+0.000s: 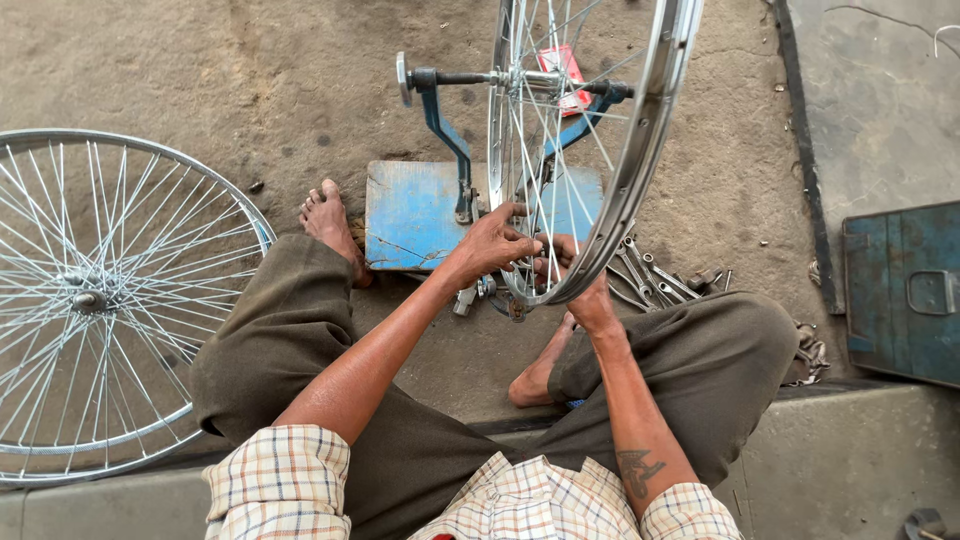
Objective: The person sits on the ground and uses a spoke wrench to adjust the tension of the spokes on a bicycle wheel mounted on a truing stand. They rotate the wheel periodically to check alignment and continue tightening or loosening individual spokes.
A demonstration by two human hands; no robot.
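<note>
A spoked bicycle wheel (640,150) stands upright in a blue truing stand (420,210) on the ground in front of me. My left hand (497,243) pinches the spokes near the bottom of the silver rim, fingers closed around them. My right hand (575,270) is behind the rim on the other side, partly hidden by rim and spokes, gripping the lower rim. The wheel's axle (470,78) rests across the stand's arms. I sit with knees spread, bare feet on the ground.
A second spoked wheel (95,300) lies flat at my left. Several wrenches and small tools (655,275) lie by my right knee. A blue metal box (905,290) sits at the right. A concrete ledge (850,460) runs under me.
</note>
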